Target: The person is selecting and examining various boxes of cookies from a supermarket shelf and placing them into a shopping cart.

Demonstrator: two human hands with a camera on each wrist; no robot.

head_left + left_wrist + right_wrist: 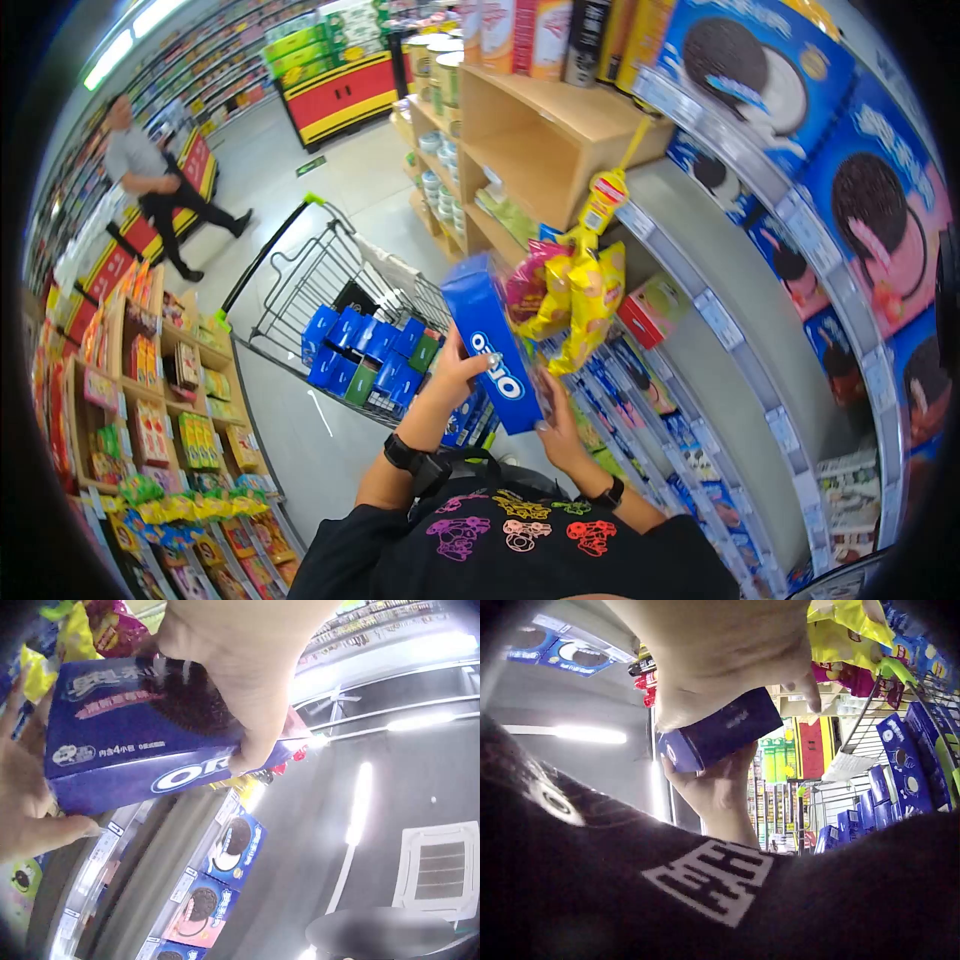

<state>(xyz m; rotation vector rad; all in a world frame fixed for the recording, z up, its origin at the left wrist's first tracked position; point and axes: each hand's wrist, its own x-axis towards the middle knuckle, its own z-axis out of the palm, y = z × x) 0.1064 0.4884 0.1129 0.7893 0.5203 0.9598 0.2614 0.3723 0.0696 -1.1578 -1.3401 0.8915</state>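
Observation:
A long blue Oreo cookie box (492, 345) is held in front of the chest, tilted, by both hands. My left hand (457, 368) grips its left side, with the thumb over the logo face. At the lower right end, my right hand (565, 432) holds the box between thumb and fingers. In the left wrist view a cookie picture and white lettering show on another face of the box (142, 712). The right wrist view has the left hand (720, 787) under the box. Part of the fingers is hidden behind it.
A shopping cart (290, 275) with several blue and green boxes (365, 350) stands to the left. Yellow snack bags (585, 300) hang just beyond the box. Shelves (720, 290) line the right, a wooden rack (540, 150) stands ahead. A person (150, 170) walks at far left.

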